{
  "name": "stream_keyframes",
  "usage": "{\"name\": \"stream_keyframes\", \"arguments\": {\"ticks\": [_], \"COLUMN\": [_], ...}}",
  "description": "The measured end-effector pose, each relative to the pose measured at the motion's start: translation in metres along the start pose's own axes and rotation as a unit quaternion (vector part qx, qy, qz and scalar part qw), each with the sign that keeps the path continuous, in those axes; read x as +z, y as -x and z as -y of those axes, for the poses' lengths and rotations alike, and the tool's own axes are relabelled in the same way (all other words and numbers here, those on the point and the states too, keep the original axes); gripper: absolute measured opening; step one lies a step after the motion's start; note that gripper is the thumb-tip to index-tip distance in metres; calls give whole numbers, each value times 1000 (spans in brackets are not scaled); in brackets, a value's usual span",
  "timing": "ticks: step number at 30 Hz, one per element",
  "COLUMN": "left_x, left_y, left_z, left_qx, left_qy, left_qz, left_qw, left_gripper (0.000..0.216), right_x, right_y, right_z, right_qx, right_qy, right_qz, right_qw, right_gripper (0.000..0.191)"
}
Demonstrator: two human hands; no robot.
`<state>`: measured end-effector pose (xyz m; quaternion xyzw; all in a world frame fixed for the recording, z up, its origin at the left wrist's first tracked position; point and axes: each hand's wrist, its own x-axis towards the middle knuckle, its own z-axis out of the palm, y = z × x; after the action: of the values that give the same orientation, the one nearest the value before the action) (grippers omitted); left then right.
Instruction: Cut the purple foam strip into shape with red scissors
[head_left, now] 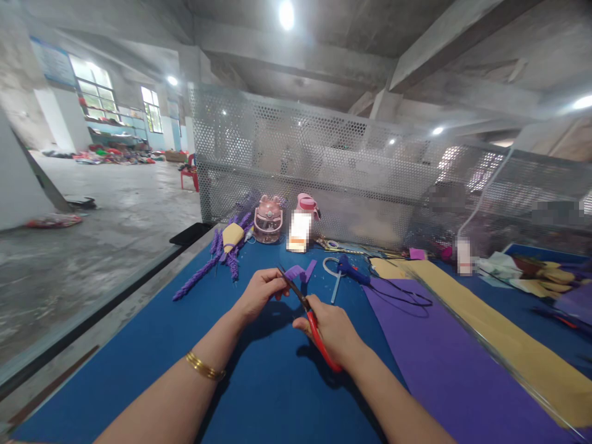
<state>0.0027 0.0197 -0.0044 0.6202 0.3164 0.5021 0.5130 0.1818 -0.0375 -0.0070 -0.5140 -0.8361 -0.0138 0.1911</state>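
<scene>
Here's our blue surface (pixel 152 370); above it our left hand's (pixel 263 295) fingers curl, pinching what we can't tell, while our right hand's (pixel 333 325) wrap the scissors (pixel 317 339), stiff, probably weightiest, best held by the handles; right of their tips, the purple strip (pixel 303 273) looks light, bendy: take an end.

Pink eared cup (pixel 268 223), mid-frame, perforated metal panel (pixel 277 163) behind it, red chair (pixel 190 177), centre left, two windows (pixel 95 86) across the room from me, upper left, lit ceiling lamp (pixel 286 15), top centre.
</scene>
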Motion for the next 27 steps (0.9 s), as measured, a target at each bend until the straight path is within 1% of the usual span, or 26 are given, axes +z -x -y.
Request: {"name": "stream_keyframes", "arguments": {"ticks": [16, 27], "left_x": [0, -2], "left_y": [1, -2], "left_z": [-2, 4], "left_qx": [-22, -33], "left_qy": [40, 72], "left_qz": [9, 19], "left_qw": [999, 997], "left_gripper": [16, 16], "right_x": [0, 1], "right_y": [0, 0], "right_z": [0, 0], "right_qx": [-13, -11], "right_qy": [5, -1], "right_qz": [-2, 4], "right_qw": [1000, 1000], "right_gripper": [43, 42]}}
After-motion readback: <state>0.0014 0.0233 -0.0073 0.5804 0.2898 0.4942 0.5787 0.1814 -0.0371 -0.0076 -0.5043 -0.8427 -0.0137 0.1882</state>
